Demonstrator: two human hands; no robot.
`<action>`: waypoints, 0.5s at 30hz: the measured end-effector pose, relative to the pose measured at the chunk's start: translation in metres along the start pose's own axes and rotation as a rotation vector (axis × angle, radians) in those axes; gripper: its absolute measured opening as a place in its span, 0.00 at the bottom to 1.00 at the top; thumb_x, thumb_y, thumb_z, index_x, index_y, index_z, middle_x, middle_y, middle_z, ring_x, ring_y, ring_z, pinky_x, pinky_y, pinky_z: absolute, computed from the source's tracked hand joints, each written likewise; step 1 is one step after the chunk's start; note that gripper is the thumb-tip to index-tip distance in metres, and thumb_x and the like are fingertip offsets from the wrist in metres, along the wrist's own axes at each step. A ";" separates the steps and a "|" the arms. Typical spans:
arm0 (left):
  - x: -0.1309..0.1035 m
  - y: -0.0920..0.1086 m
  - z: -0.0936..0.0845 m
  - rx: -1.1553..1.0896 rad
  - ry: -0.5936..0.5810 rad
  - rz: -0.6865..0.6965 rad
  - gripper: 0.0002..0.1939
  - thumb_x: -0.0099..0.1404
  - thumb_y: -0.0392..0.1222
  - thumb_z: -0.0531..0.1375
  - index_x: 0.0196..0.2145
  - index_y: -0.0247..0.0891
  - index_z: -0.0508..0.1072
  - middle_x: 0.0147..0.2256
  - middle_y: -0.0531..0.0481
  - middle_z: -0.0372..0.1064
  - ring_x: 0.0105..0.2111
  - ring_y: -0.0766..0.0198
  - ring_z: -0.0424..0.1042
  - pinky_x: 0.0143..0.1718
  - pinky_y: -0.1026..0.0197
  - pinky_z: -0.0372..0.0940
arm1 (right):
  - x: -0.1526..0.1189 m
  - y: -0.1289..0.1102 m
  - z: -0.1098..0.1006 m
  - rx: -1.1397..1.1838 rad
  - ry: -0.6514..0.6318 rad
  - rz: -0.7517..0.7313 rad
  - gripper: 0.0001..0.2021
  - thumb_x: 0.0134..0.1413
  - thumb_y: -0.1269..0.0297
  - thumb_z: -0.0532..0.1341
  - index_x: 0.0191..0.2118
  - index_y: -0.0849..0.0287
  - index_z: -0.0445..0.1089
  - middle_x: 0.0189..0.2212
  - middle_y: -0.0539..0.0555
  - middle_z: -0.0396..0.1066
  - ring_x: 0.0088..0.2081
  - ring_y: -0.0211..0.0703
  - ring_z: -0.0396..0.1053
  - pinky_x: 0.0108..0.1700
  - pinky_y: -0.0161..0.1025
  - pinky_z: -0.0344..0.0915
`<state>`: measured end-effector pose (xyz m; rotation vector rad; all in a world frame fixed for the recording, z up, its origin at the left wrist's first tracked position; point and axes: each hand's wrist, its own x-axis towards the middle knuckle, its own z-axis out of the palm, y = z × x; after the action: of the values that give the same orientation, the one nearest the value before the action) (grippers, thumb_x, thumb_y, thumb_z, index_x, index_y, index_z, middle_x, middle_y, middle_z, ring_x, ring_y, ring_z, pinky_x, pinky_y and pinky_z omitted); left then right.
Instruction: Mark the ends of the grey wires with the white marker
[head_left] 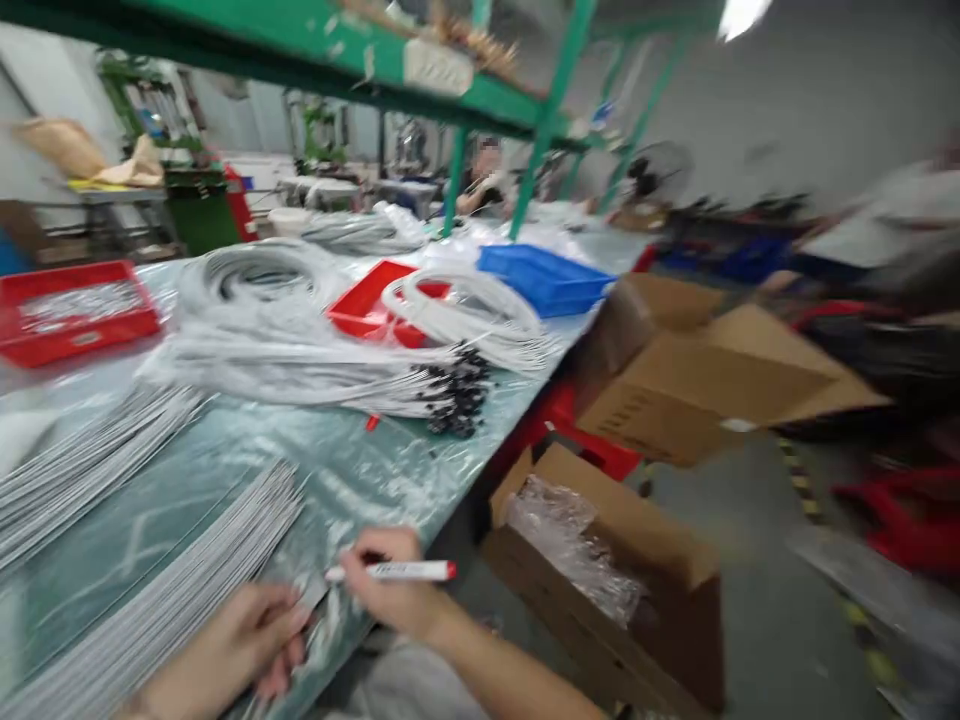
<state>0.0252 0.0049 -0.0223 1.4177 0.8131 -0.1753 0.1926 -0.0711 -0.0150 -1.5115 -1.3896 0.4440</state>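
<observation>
Between the fingers of my right hand (pixel 397 597) is a white marker pen (pixel 414 571) with a red end, its tip pointing left. Just left of it, my left hand (pixel 259 632) is closed in a pinch at the table's front edge. A small greyish piece (pixel 315 592) shows at those fingertips, too blurred to name. Beside and behind my left hand lies a bundle of thin grey cables (pixel 187 590). A second cable bundle (pixel 90 465) lies farther left. Beyond them is a thick bundle of white cables (pixel 300 365) with black ends (pixel 457 390).
Red trays (pixel 79 340) and a blue tray (pixel 544 280) stand on the green-covered table (pixel 360 470). To the right are open cardboard boxes (pixel 600 660), one holding clear plastic (pixel 570 545). A green shelf frame (pixel 300 50) hangs overhead. Other people (pixel 885 220) are farther off.
</observation>
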 end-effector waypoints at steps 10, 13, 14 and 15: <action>-0.004 -0.003 -0.004 -0.143 -0.074 0.016 0.29 0.53 0.64 0.57 0.26 0.28 0.65 0.24 0.47 0.66 0.21 0.67 0.67 0.22 0.67 0.63 | -0.013 0.014 0.005 -0.036 -0.066 -0.053 0.12 0.52 0.72 0.58 0.19 0.65 0.63 0.14 0.47 0.56 0.18 0.29 0.53 0.23 0.32 0.51; -0.004 -0.004 -0.002 -0.164 -0.087 0.035 0.28 0.55 0.63 0.56 0.26 0.29 0.64 0.25 0.47 0.66 0.21 0.68 0.67 0.22 0.67 0.63 | -0.016 0.014 0.006 -0.100 -0.065 -0.093 0.11 0.51 0.74 0.59 0.19 0.65 0.62 0.15 0.47 0.57 0.18 0.29 0.53 0.24 0.31 0.52; -0.004 -0.005 -0.002 -0.169 -0.088 0.037 0.28 0.55 0.62 0.56 0.26 0.29 0.64 0.25 0.47 0.66 0.21 0.68 0.67 0.22 0.67 0.63 | -0.016 0.013 0.007 -0.109 -0.062 -0.099 0.11 0.50 0.74 0.59 0.19 0.65 0.63 0.15 0.47 0.58 0.18 0.29 0.54 0.24 0.31 0.52; -0.003 -0.006 -0.002 -0.175 -0.089 0.037 0.27 0.55 0.61 0.57 0.26 0.29 0.64 0.25 0.47 0.67 0.20 0.68 0.67 0.22 0.67 0.63 | -0.016 0.013 0.008 -0.117 -0.060 -0.104 0.11 0.50 0.74 0.59 0.19 0.65 0.63 0.15 0.48 0.58 0.18 0.29 0.54 0.24 0.31 0.52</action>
<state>0.0186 0.0047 -0.0249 1.2505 0.7116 -0.1345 0.1892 -0.0804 -0.0349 -1.5213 -1.5564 0.3506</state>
